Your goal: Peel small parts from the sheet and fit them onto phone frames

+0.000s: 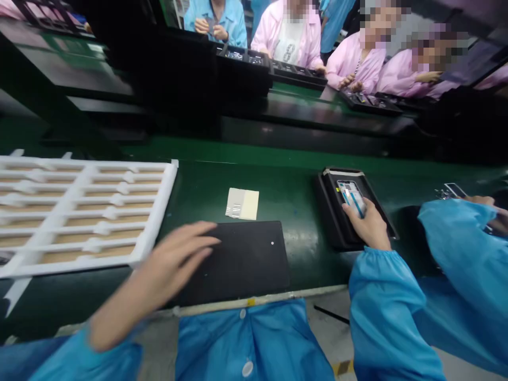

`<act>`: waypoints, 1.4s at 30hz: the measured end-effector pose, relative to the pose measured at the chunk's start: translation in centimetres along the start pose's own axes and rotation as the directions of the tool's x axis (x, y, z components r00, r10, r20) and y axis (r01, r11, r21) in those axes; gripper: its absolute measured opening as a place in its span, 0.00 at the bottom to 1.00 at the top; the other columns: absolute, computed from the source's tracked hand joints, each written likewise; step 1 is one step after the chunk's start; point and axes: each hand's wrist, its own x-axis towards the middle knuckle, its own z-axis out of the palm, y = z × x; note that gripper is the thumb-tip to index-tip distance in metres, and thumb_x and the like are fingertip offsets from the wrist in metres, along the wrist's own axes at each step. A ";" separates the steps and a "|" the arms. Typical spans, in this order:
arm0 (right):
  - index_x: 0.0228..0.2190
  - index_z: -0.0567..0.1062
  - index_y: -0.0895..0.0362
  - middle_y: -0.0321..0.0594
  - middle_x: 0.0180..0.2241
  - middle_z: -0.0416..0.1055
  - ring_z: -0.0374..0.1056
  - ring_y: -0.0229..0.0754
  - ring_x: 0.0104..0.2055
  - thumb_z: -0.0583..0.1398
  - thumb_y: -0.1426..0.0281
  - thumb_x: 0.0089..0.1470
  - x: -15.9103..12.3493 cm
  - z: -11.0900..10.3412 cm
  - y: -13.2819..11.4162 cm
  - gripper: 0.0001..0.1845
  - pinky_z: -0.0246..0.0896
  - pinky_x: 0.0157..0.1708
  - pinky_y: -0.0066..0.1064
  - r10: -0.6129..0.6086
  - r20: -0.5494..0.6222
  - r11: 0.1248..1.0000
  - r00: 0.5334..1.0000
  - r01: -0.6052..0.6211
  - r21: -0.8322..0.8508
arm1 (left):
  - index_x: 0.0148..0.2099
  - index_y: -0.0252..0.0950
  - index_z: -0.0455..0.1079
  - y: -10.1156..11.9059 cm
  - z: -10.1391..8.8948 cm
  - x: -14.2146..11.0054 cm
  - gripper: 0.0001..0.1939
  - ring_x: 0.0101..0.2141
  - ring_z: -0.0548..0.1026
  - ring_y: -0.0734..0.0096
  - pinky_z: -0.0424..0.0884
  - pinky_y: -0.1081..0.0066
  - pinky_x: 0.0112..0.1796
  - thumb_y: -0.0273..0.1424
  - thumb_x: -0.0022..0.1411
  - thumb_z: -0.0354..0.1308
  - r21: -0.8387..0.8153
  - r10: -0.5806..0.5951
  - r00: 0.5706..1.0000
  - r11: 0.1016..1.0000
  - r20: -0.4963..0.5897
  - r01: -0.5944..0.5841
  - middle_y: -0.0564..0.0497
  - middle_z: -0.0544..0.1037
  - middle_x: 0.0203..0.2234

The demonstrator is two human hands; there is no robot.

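Observation:
My left hand [180, 254] hovers with its fingers stretched out flat over the left edge of a black mat [246, 264] on the green belt [293, 211]. My right hand [367, 222] reaches forward to a black tray [337, 222] and is closed on a phone frame [351, 197] with blue strips, which lies in or just above the tray. Both arms wear blue sleeves.
A white foam rack [79, 211] with long slots lies at the left. A small pale paper card [242, 203] sits behind the mat. At the right, a co-worker's blue sleeve [464, 254] and hand hold another part [452, 190]. Several people in pink and blue work across the line.

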 end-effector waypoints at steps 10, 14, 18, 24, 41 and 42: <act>0.56 0.65 0.59 0.51 0.50 0.71 0.69 0.54 0.51 0.66 0.54 0.47 -4.7 -3.5 -3.9 0.39 0.65 0.52 0.46 -0.019 -0.288 0.938 0.957 0.117 0.328 | 0.67 0.46 0.58 11.0 10.1 5.4 0.29 0.58 0.70 0.57 0.69 0.56 0.57 0.40 0.66 0.58 -0.749 0.009 0.921 0.586 0.388 0.310 0.43 0.67 0.62; 0.55 0.67 0.56 0.48 0.53 0.69 0.69 0.49 0.53 0.66 0.56 0.51 -11.2 -3.8 -8.3 0.33 0.67 0.50 0.40 -0.358 -0.052 0.775 0.932 0.328 0.540 | 0.68 0.42 0.51 11.6 12.4 6.5 0.38 0.54 0.74 0.53 0.74 0.59 0.51 0.50 0.63 0.58 -0.916 -0.172 0.907 0.043 0.385 0.398 0.37 0.67 0.61; 0.56 0.67 0.56 0.50 0.55 0.67 0.62 0.53 0.59 0.56 0.55 0.61 -10.9 -2.3 -7.7 0.26 0.59 0.57 0.49 -0.351 -0.107 0.821 0.930 0.360 0.443 | 0.60 0.37 0.62 9.9 11.6 6.5 0.33 0.44 0.80 0.55 0.79 0.63 0.41 0.50 0.60 0.62 -0.916 -0.408 0.839 0.014 0.360 0.400 0.41 0.77 0.50; 0.36 0.74 0.59 0.50 0.32 0.68 0.65 0.56 0.38 0.54 0.52 0.58 -4.5 -2.6 -0.3 0.23 0.63 0.41 0.51 -0.224 -0.176 0.974 0.959 0.217 -0.058 | 0.58 0.35 0.67 3.4 6.6 5.4 0.30 0.44 0.79 0.57 0.78 0.67 0.40 0.48 0.60 0.62 -0.873 -0.489 0.849 0.305 0.199 0.380 0.43 0.79 0.47; 0.42 0.74 0.57 0.50 0.45 0.71 0.62 0.54 0.52 0.55 0.70 0.60 4.9 10.7 -28.7 0.11 0.46 0.60 0.51 -0.717 -0.074 0.639 0.694 0.696 0.327 | 0.58 0.35 0.69 0.3 5.7 4.2 0.20 0.47 0.77 0.59 0.74 0.66 0.47 0.39 0.70 0.49 -0.665 -0.225 0.961 0.695 0.159 0.272 0.44 0.77 0.51; 0.44 0.74 0.58 0.51 0.48 0.70 0.61 0.54 0.54 0.54 0.70 0.61 4.5 11.7 -30.1 0.12 0.45 0.60 0.52 -0.740 -0.055 0.613 0.670 0.705 0.356 | 0.58 0.35 0.68 0.3 5.5 4.1 0.20 0.46 0.77 0.60 0.74 0.66 0.47 0.39 0.71 0.47 -0.616 -0.202 0.966 0.744 0.161 0.259 0.44 0.77 0.50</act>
